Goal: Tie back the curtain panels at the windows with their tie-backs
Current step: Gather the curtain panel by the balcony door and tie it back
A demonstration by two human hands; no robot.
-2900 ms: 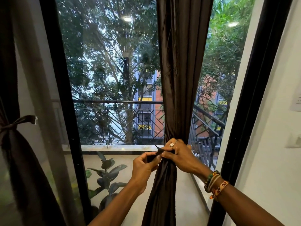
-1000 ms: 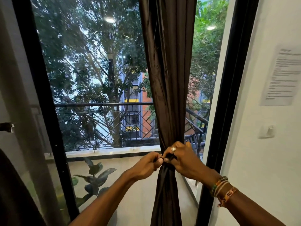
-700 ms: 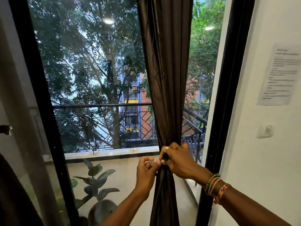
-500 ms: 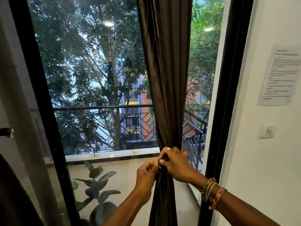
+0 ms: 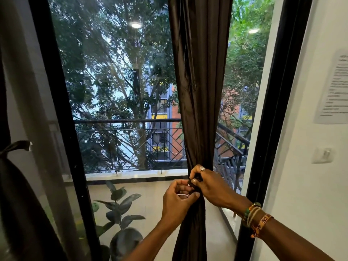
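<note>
Left hand (image 5: 177,200) and right hand (image 5: 212,187) together at the gathered waist of the dark curtain panel (image 5: 199,91), knuckles almost touching, fingers of both curled and pinching the tie-back (image 5: 197,178), itself showing only as a dark strip between the fingertips. Knot closed or not: cannot tell. Far left, a second panel (image 5: 18,204) already cinched, its band end (image 5: 17,145) poking out to the right, well apart from the work. Next, the left window frame (image 5: 62,129), black and upright, then glass, with a balcony railing (image 5: 131,121) and a leafy plant (image 5: 120,208) seen through it. Left forearm rising from below, hand just left of the panel; right forearm entering from the lower right, hand on the panel's front and right side; both about equally near. Panel's long axis vertical, hanging from the top of view to the bottom, pinched narrow at the hands, tie-back running crosswise round it. Judged step: drawing the ends tight, so a sideways pull, one end to each side. Open room leftward in front of the glass; tighter rightward, with the right window frame (image 5: 273,129) near the panel, then white wall (image 5: 310,194) carrying a switch (image 5: 323,155) and a paper notice (image 5: 335,87).
</note>
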